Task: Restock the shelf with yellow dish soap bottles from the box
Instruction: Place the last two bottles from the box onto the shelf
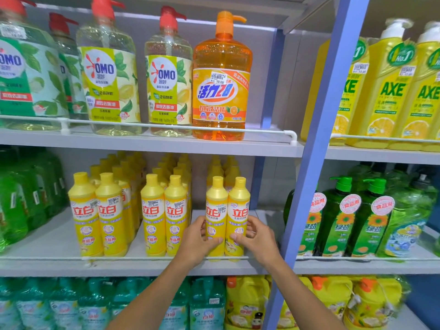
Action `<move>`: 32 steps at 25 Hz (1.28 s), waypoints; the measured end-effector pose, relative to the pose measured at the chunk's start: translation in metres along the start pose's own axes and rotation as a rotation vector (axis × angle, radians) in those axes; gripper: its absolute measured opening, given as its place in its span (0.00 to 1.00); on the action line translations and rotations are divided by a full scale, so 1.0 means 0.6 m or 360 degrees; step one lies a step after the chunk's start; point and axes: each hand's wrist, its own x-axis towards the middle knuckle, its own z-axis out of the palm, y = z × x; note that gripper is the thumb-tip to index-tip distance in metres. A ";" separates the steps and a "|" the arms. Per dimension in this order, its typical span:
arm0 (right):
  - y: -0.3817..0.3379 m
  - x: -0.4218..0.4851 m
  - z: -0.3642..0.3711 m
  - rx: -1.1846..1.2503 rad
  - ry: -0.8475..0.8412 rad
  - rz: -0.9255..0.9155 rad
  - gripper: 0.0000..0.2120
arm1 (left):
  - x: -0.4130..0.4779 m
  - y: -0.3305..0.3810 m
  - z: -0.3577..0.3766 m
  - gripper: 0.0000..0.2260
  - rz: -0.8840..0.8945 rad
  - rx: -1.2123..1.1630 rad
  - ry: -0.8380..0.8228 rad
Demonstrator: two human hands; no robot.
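Yellow bottle pair (227,217) upright on shelf (152,267) | left hand (198,241) fingers grip one | right hand (258,239) fingers the other

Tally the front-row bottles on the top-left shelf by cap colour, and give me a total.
Red pump caps: 4, on the two green-label OMO bottles and the two yellow-label OMO bottles.
Orange pump caps: 1, on the orange bottle.
Total: 5.

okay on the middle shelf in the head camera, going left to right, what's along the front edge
Green bottles → first yellow pair → second yellow pair → third yellow pair, held by left hand and right hand → blue upright → green pump bottles.
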 end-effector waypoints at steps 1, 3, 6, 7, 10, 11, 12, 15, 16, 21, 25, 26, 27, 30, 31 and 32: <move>0.002 -0.001 0.008 -0.0013 0.0063 -0.0011 0.30 | 0.001 0.000 0.007 0.25 0.0003 0.0053 0.0086; 0.003 -0.002 0.019 -0.0019 0.0126 -0.0033 0.30 | 0.007 -0.005 0.017 0.25 0.0016 0.0190 0.0257; 0.004 -0.004 0.014 -0.0037 0.0049 0.0022 0.29 | 0.004 -0.013 0.021 0.26 0.0074 0.0252 0.0331; 0.009 -0.007 0.009 -0.0056 -0.0009 0.0049 0.28 | 0.001 -0.016 0.019 0.26 0.0087 0.0231 0.0302; 0.024 -0.011 0.003 -0.0160 -0.0085 0.0086 0.26 | 0.000 -0.029 0.014 0.26 0.0057 0.0214 0.0180; 0.027 -0.010 0.004 -0.0179 -0.0084 0.0089 0.25 | 0.002 -0.031 0.015 0.26 0.0045 0.0259 0.0198; 0.027 -0.008 0.006 -0.0176 -0.0082 0.0092 0.24 | 0.007 -0.034 0.017 0.25 0.0050 0.0314 0.0241; 0.024 0.003 0.013 -0.0188 -0.0083 0.0071 0.21 | 0.020 -0.034 0.026 0.25 0.0048 0.0390 0.0341; 0.023 0.007 0.014 -0.0203 -0.0091 0.0056 0.21 | 0.024 -0.035 0.027 0.25 0.0047 0.0381 0.0361; 0.029 0.013 0.025 -0.0251 -0.0021 0.0022 0.20 | 0.023 -0.045 0.032 0.23 0.0094 0.0341 0.0368; 0.041 0.022 0.036 -0.0317 0.0145 0.0031 0.19 | 0.030 -0.052 0.035 0.25 0.0112 0.0362 0.0409; 0.046 0.025 0.036 -0.0325 0.0149 0.0033 0.19 | 0.034 -0.053 0.037 0.25 0.0094 0.0359 0.0421; 0.050 0.029 0.037 -0.0336 0.0142 0.0031 0.19 | 0.036 -0.052 0.038 0.26 0.0069 0.0351 0.0435; 0.059 0.038 0.038 -0.0365 0.0109 0.0014 0.20 | 0.045 -0.051 0.041 0.26 -0.0002 0.0303 0.0466; 0.062 0.041 0.038 -0.0378 0.0105 0.0014 0.20 | 0.048 -0.053 0.042 0.26 -0.0022 0.0296 0.0470; 0.064 0.043 0.038 -0.0385 0.0104 0.0016 0.20 | 0.051 -0.054 0.043 0.25 -0.0036 0.0296 0.0476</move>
